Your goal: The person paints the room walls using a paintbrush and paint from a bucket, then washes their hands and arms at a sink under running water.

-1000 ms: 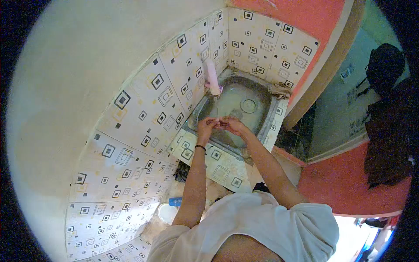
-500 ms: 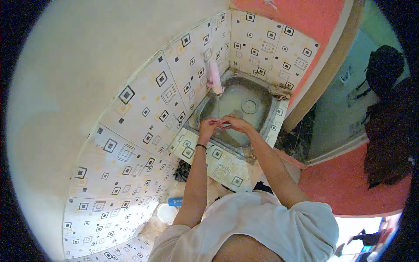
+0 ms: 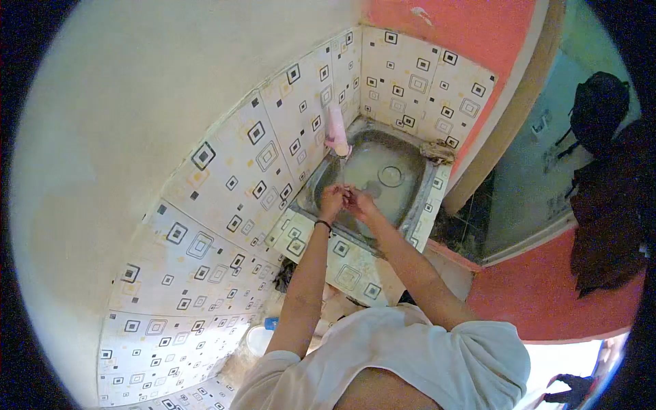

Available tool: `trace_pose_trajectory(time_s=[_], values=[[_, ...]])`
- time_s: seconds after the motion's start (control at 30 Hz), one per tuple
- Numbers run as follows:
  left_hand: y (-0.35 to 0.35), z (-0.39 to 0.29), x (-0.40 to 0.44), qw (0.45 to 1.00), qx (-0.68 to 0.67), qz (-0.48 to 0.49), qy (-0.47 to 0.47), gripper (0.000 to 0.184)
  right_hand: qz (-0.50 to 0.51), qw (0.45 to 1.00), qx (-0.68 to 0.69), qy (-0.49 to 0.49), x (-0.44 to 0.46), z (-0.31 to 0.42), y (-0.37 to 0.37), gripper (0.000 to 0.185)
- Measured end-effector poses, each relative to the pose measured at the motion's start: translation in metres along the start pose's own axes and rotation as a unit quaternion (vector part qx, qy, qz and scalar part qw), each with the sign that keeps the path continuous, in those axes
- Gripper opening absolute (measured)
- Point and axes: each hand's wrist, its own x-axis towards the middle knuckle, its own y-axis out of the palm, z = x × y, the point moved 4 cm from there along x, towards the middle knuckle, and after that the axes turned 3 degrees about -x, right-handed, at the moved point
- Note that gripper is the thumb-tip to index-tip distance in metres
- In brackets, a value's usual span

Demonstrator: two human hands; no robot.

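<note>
My left hand point(image 3: 333, 199) and my right hand point(image 3: 360, 203) meet over the near left part of the sink point(image 3: 404, 220), fingers curled in and touching each other. Whatever they may hold is hidden between the fingers. A dark band point(image 3: 323, 223) circles my left wrist. Just beyond the hands, a pink tube-like spout point(image 3: 337, 132) comes down from the tiled wall, and a thin stream of water falls from it towards them. Cloudy water covers the basin floor, with a round drain point(image 3: 391, 176) showing through.
A crumpled rag point(image 3: 437, 152) lies on the sink's right rim. Patterned tiles point(image 3: 225, 232) cover the wall on the left. Below the counter at left are a white bucket point(image 3: 259, 339) and a blue object point(image 3: 271, 323). A dark bag point(image 3: 601, 109) and dark cloth point(image 3: 608, 225) hang at right.
Both hands have drawn closer together, with the right fingers now curled against the left instead of stretched out. The view has shifted slightly.
</note>
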Motion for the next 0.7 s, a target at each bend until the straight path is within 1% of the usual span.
trace_pose_trajectory(time_s=[0.03, 0.1, 0.2, 0.27, 0.33, 0.4, 0.43, 0.5, 0.53, 0.6, 0.63, 0.67, 0.7], values=[[0.004, -0.008, 0.002, 0.995, 0.097, -0.032, 0.011, 0.025, -0.042, 0.999, -0.020, -0.013, -0.002, 0.000, 0.003, 0.025], [0.012, -0.030, 0.005, 0.953, 0.284, -0.097, 0.034, 0.031, -0.125, 0.990, -0.061, -0.036, -0.012, -0.001, 0.010, 0.027], [0.017, -0.019, 0.040, 0.885, 0.419, -0.088, 0.183, 0.039, -0.139, 0.986, -0.072, -0.063, -0.014, -0.007, 0.000, 0.027], [0.029, -0.034, 0.044, 0.870, 0.466, -0.010, 0.161, 0.036, -0.114, 0.969, -0.188, -0.109, -0.019, -0.008, -0.007, 0.029], [0.036, -0.045, 0.049, 0.847, 0.509, 0.073, 0.137, 0.033, -0.112, 0.968, -0.211, -0.075, -0.021, -0.005, -0.010, 0.032], [0.040, -0.041, 0.056, 0.815, 0.546, 0.161, 0.108, 0.033, -0.136, 0.980, -0.140, 0.041, -0.041, 0.007, -0.004, 0.037], [0.045, -0.045, 0.059, 0.809, 0.541, 0.185, 0.132, 0.033, -0.138, 0.964, -0.226, 0.008, -0.039, 0.011, -0.006, 0.038], [0.051, -0.052, 0.061, 0.794, 0.532, 0.234, 0.180, 0.032, -0.135, 0.981, -0.135, 0.044, -0.032, 0.007, -0.008, 0.038], [0.049, -0.047, 0.065, 0.821, 0.498, 0.214, 0.178, 0.031, -0.117, 0.990, -0.035, 0.076, -0.039, 0.014, 0.018, 0.039], [0.043, -0.018, 0.083, 0.872, 0.425, 0.169, 0.176, 0.031, -0.100, 0.992, 0.036, 0.067, -0.048, 0.029, 0.062, 0.041], [0.033, 0.015, 0.098, 0.886, 0.414, 0.136, 0.160, 0.030, -0.107, 0.994, 0.009, 0.011, -0.049, 0.034, 0.072, 0.041], [0.040, -0.006, 0.080, 0.893, 0.409, 0.102, 0.157, 0.030, -0.117, 0.992, -0.018, -0.045, -0.049, 0.038, 0.080, 0.041], [0.045, -0.028, 0.063, 0.896, 0.410, 0.077, 0.152, 0.030, -0.101, 0.992, 0.007, -0.071, -0.043, 0.041, 0.081, 0.039]])
